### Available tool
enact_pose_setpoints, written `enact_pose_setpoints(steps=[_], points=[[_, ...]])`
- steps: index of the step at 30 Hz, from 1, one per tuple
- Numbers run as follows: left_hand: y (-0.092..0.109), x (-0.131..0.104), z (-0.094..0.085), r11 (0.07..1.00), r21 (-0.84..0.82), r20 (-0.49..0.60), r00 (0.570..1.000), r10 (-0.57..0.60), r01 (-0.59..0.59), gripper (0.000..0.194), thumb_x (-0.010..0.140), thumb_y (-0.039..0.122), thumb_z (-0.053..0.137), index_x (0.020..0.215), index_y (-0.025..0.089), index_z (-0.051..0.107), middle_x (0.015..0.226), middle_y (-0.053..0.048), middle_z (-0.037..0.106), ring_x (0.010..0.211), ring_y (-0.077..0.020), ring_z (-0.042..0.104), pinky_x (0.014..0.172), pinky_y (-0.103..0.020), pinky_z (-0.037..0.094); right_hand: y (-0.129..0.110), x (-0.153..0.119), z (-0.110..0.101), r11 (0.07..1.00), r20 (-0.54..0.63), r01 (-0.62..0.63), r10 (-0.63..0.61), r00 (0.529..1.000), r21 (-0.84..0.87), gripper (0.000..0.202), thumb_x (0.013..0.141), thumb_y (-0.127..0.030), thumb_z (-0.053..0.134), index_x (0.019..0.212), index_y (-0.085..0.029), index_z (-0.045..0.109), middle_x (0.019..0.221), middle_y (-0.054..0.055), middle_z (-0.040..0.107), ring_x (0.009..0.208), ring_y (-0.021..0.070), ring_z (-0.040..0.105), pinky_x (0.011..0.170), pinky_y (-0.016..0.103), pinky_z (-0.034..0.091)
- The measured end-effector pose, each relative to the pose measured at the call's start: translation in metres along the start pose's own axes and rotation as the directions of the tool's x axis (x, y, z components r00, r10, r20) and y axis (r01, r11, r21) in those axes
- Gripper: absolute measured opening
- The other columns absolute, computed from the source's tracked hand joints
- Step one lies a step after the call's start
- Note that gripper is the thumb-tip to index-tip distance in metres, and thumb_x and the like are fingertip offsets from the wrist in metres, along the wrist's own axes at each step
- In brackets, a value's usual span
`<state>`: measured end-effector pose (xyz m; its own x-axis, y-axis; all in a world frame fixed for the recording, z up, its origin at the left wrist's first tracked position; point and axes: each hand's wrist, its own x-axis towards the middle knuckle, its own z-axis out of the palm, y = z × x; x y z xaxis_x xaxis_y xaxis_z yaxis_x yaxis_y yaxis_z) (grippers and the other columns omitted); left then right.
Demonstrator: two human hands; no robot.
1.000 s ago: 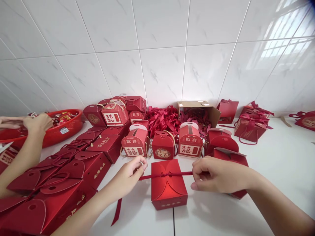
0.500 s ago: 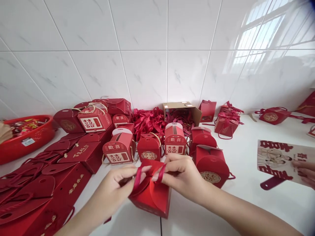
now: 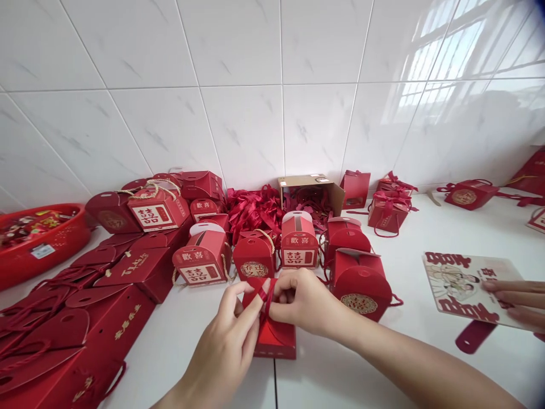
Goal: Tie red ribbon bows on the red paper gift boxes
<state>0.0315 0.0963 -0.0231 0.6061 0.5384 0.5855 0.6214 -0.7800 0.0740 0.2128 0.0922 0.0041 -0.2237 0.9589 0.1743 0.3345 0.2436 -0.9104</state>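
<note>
A small red gift box [image 3: 276, 345] stands on the white table in front of me, its top flaps folded together. Dark red ribbon [image 3: 267, 304] runs over the top of the box between my hands. My left hand [image 3: 232, 326] pinches a loop of the ribbon between thumb and index finger. From the other side, my right hand [image 3: 300, 301] grips the ribbon close by, fingers curled. The fingers partly hide the ribbon's crossing point. Just behind stand several red boxes, one with a gold round emblem [image 3: 358, 304] near my right wrist.
Long red boxes [image 3: 128, 318] fill the left side, beside a red plastic basket [image 3: 55, 258] of sweets. Red ribbons [image 3: 255, 218] and a cardboard box [image 3: 338, 196] lie by the tiled wall. At right, another person's hand [image 3: 517, 301] rests on a printed card [image 3: 451, 284].
My left hand has turned and come closer to my right, drawing the ribbon over the box top. The box has turned slightly. The other person's card is now lower and flatter.
</note>
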Motion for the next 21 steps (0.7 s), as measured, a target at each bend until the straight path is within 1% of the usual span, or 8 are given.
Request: enact_pose_setpoints(steps=[3, 5, 8, 10, 13, 15, 17, 21], points=[[-0.002, -0.003, 0.001, 0.989, 0.124, -0.028, 0.996, 0.083, -0.079, 0.031, 0.09, 0.006, 0.037, 0.111, 0.012, 0.058, 0.113, -0.017, 0.046, 0.073, -0.015, 0.06, 0.053, -0.023, 0.052, -0.001, -0.001, -0.003, 0.996, 0.015, -0.062, 0.061, 0.998, 0.071, 0.011, 0.06, -0.008, 0.058, 0.054, -0.015, 0.053, 0.059, -0.004, 0.047, 0.055, 0.0075, 0.039, 0.049, 0.019, 0.032], [-0.003, -0.004, -0.001, 0.987, 0.117, -0.026, 0.993, 0.114, -0.11, 0.031, 0.09, 0.006, 0.037, 0.111, 0.012, 0.059, 0.115, -0.017, 0.045, 0.071, -0.0133, 0.059, 0.055, -0.023, 0.052, -0.002, -0.003, -0.006, 0.99, 0.047, -0.11, 0.106, 0.993, 0.086, 0.006, 0.059, -0.01, 0.058, 0.058, -0.015, 0.056, 0.06, -0.004, 0.049, 0.055, 0.0075, 0.04, 0.049, 0.019, 0.032], [-0.005, 0.0, -0.008, 0.989, 0.007, 0.0, 0.989, 0.149, -0.149, 0.029, 0.09, 0.006, 0.04, 0.11, 0.013, 0.059, 0.115, -0.016, 0.044, 0.068, -0.0107, 0.054, 0.055, -0.022, 0.05, -0.006, -0.005, -0.013, 0.985, 0.143, -0.159, 0.147, 0.979, 0.074, 0.005, 0.058, -0.012, 0.058, 0.062, -0.015, 0.058, 0.06, -0.005, 0.048, 0.055, 0.0076, 0.039, 0.047, 0.019, 0.031], [-0.008, 0.003, -0.012, 0.979, -0.091, 0.025, 0.982, 0.187, -0.184, 0.028, 0.089, 0.006, 0.043, 0.11, 0.015, 0.06, 0.113, -0.014, 0.045, 0.064, -0.009, 0.05, 0.054, -0.023, 0.047, -0.009, -0.007, -0.018, 0.98, 0.222, -0.195, 0.179, 0.958, 0.05, 0.006, 0.057, -0.015, 0.06, 0.061, -0.016, 0.055, 0.059, -0.006, 0.047, 0.055, 0.0075, 0.038, 0.046, 0.018, 0.03], [-0.013, 0.011, -0.015, 0.935, -0.284, 0.093, 0.965, 0.247, -0.212, 0.026, 0.089, 0.005, 0.045, 0.103, 0.017, 0.064, 0.103, -0.009, 0.048, 0.06, -0.0073, 0.046, 0.053, -0.022, 0.043, -0.011, -0.008, -0.024, 0.971, 0.311, -0.238, 0.234, 0.921, -0.027, 0.015, 0.057, -0.019, 0.064, 0.058, -0.017, 0.049, 0.059, -0.007, 0.043, 0.054, 0.0071, 0.035, 0.045, 0.019, 0.027], [-0.015, 0.017, -0.015, 0.888, -0.428, 0.132, 0.96, 0.247, -0.169, 0.025, 0.088, 0.004, 0.047, 0.094, 0.018, 0.067, 0.093, -0.006, 0.049, 0.06, -0.0072, 0.046, 0.053, -0.021, 0.042, -0.01, -0.008, -0.025, 0.97, 0.331, -0.23, 0.241, 0.912, -0.073, 0.02, 0.056, -0.021, 0.066, 0.057, -0.017, 0.046, 0.059, -0.007, 0.04, 0.055, 0.0071, 0.033, 0.045, 0.019, 0.025], [-0.016, 0.022, -0.014, 0.835, -0.542, 0.149, 0.968, 0.203, -0.091, 0.025, 0.087, 0.004, 0.049, 0.085, 0.018, 0.07, 0.087, -0.004, 0.048, 0.063, -0.0079, 0.049, 0.054, -0.02, 0.042, -0.009, -0.008, -0.025, 0.972, 0.343, -0.216, 0.233, 0.91, -0.089, 0.02, 0.056, -0.022, 0.066, 0.057, -0.017, 0.047, 0.06, -0.006, 0.04, 0.056, 0.0075, 0.034, 0.046, 0.019, 0.026], [-0.015, 0.024, -0.011, 0.751, -0.655, 0.197, 0.978, 0.066, 0.081, 0.022, 0.084, 0.007, 0.056, 0.077, 0.019, 0.074, 0.082, -0.004, 0.05, 0.07, -0.0111, 0.055, 0.06, -0.021, 0.048, -0.007, -0.008, -0.024, 0.979, 0.356, -0.18, 0.203, 0.912, -0.095, 0.014, 0.057, -0.023, 0.066, 0.063, -0.018, 0.054, 0.065, -0.005, 0.045, 0.06, 0.0087, 0.04, 0.048, 0.018, 0.03]])
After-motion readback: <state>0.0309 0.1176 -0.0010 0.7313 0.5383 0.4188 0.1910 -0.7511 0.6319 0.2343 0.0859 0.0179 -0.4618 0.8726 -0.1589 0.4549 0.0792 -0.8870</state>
